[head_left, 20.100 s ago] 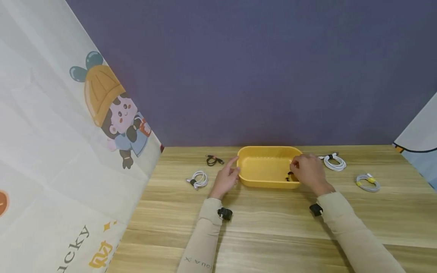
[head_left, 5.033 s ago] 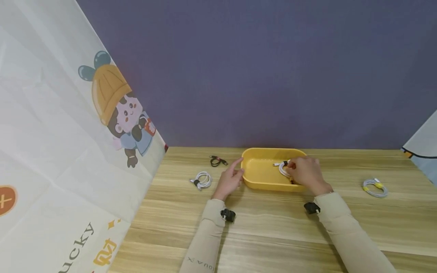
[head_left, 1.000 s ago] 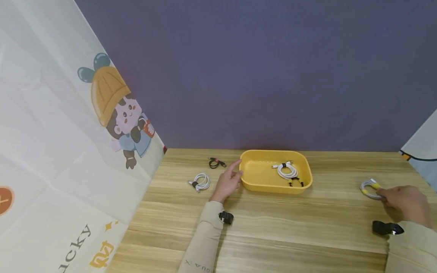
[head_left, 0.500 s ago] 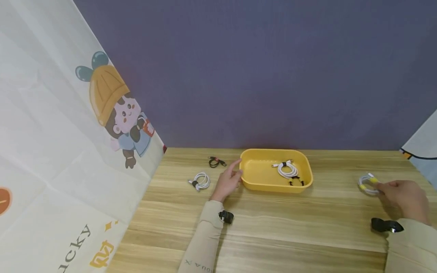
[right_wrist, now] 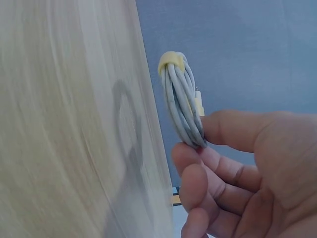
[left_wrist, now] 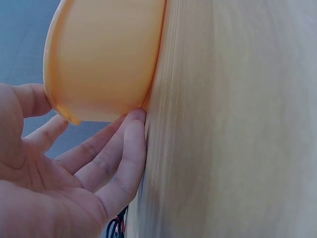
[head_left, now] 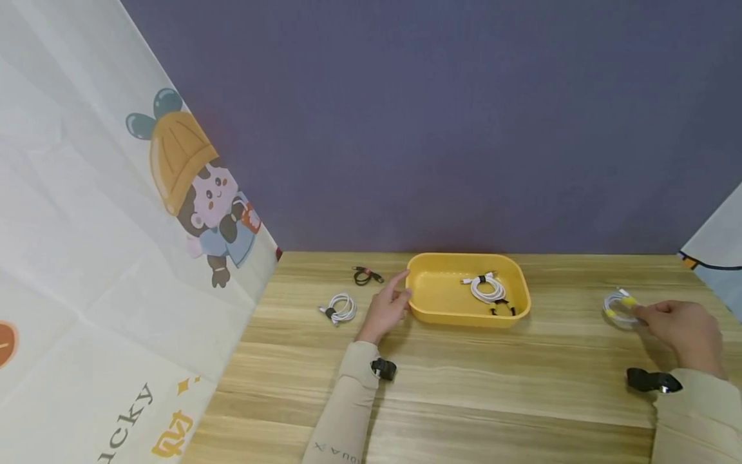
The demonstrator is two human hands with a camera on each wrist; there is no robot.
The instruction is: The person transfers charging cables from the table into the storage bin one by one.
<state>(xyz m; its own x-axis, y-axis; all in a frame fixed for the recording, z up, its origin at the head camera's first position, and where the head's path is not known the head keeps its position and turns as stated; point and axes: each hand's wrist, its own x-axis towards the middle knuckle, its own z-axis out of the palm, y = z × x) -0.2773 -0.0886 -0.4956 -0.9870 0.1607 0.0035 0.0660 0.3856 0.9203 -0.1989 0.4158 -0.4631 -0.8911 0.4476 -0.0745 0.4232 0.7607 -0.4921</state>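
My right hand (head_left: 684, 332) pinches a coiled pale grey cable (head_left: 616, 303) with yellow ties between thumb and fingers. In the right wrist view the cable (right_wrist: 181, 101) hangs clear of the table, its shadow falling on the wood. At the yellow tray (head_left: 440, 316), my left hand (head_left: 385, 312) rests relaxed fingers against the left end. The left wrist view has its thumb by the tray rim and other fingertips low on the outer wall. Inside the tray's right half lie a coiled white cable (head_left: 488, 290) with a black tie and a small black-and-yellow cable (head_left: 503, 309).
Left of the tray, a coiled white cable (head_left: 339, 309) with a black tie and a short black cable (head_left: 366, 276) with a red tie lie on the wooden table (head_left: 493, 399). A dark blue panel (head_left: 435, 129) stands along the table's back edge.
Since 20 seconds ago, the white cable right of the tray went into it by my right hand. That hand then took the grey cable, lifted it and shifted slightly left. My left hand stayed.
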